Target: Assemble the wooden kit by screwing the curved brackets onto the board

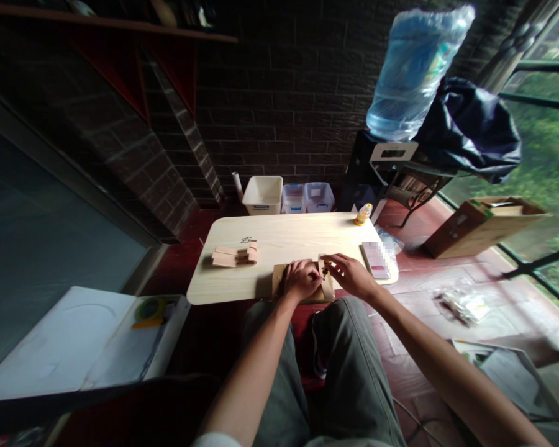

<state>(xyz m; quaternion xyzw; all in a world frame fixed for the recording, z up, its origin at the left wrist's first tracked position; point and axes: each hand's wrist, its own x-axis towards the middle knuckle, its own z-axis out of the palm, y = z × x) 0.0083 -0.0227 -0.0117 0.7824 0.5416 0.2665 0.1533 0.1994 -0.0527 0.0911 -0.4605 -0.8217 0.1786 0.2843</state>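
At the near edge of the light wooden table (302, 233), my left hand (302, 279) presses down on a wooden assembly (279, 282), its fingers curled over the top. Between the fingertips of my right hand (353, 273) is a small yellow-and-black screwdriver (327, 268), roughly upright against the right part of the wood. Its tip is too small to make out clearly. Left of my hands lie several shaped wooden pieces (235, 256), with a few small dark metal parts (248, 239) behind them.
A yellow-capped bottle (363, 215) and a phone-like flat object (376, 261) are on the table's right side. Plastic bins (263, 194) stand behind it. A water dispenser (377, 171) and cardboard box (475, 230) are to the right. An open white case (88, 338) sits at left.
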